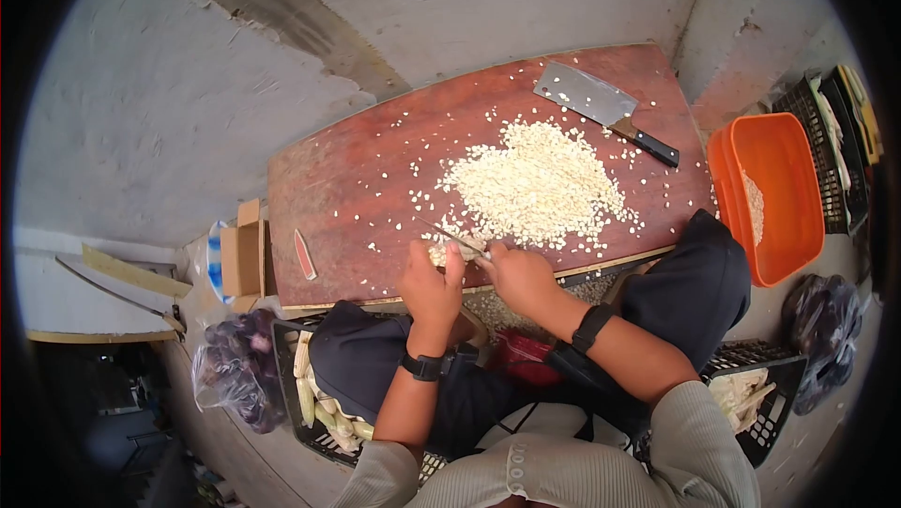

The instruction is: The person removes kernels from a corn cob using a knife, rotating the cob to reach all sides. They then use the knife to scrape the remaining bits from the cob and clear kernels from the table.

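Note:
At the near edge of the red board, my left hand is closed around a pale corn cob, mostly hidden by the fingers. My right hand grips a thin knife; its blade lies across the cob and points to the upper left. Just beyond both hands spreads a large heap of cut, cream-coloured corn kernels, with loose bits scattered around it. A cleaver with a black handle rests behind the heap, kernels stuck on its blade.
An orange tub stands right of the board. Black crates flank my legs: the left crate holds corn cobs, the right crate pale pieces. A small red-and-white piece and a cardboard box are at the left.

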Action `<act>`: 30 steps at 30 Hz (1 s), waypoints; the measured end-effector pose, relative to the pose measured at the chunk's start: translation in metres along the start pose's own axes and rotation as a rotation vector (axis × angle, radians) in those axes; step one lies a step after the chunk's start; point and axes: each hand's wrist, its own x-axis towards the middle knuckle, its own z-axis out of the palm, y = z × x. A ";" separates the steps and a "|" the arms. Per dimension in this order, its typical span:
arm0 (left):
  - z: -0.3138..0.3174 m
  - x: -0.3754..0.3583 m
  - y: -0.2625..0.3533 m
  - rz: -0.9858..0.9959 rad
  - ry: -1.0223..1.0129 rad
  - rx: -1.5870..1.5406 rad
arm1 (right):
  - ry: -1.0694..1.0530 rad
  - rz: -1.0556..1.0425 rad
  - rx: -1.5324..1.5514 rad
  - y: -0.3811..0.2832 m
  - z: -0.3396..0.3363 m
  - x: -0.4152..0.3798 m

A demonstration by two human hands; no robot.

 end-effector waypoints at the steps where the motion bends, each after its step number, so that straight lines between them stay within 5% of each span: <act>1: -0.001 0.000 0.000 -0.046 -0.014 -0.007 | -0.023 0.034 0.040 -0.002 -0.001 0.002; 8: -0.005 -0.001 -0.011 -0.037 0.002 -0.029 | -0.185 0.169 0.508 0.004 0.011 0.012; 11: -0.008 -0.003 -0.010 -0.054 0.027 -0.097 | -0.416 0.473 0.756 -0.012 -0.011 0.011; 17: 0.001 -0.006 -0.064 -0.246 0.070 -0.136 | -0.044 0.005 0.031 0.004 0.011 -0.015; 21: -0.011 0.002 -0.063 -0.493 -0.008 -0.307 | -0.042 -0.079 -0.189 0.015 -0.001 -0.023; 30: -0.002 0.004 -0.084 -0.457 0.016 -0.260 | 0.072 -0.220 -0.377 0.041 0.001 -0.018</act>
